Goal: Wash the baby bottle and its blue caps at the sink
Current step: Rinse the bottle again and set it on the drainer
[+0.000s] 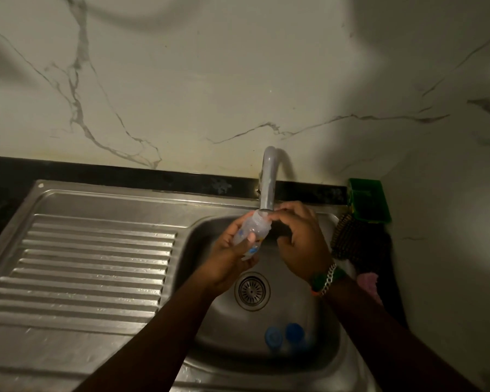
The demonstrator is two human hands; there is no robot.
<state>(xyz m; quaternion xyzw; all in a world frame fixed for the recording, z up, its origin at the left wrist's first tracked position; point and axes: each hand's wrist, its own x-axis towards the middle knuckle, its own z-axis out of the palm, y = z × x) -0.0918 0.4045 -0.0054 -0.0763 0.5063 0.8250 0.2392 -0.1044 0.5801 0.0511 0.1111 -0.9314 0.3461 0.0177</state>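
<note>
My left hand [227,256] grips a clear baby bottle [253,229] with blue print, tilted so its open mouth sits right under the spout of the grey tap [268,182]. My right hand [300,236] hovers beside the bottle's mouth, fingers curled and touching near the spout; nothing is visibly held in it. Two blue caps [285,335] lie side by side at the near end of the steel sink basin [317,329], below the drain [251,290]. The scene is dim.
A ribbed steel draining board [91,264] stretches left of the basin. At the right rim lie a dark bristle brush [348,239], a green soap holder [368,200] and a pink cloth [369,282]. A marble wall stands behind.
</note>
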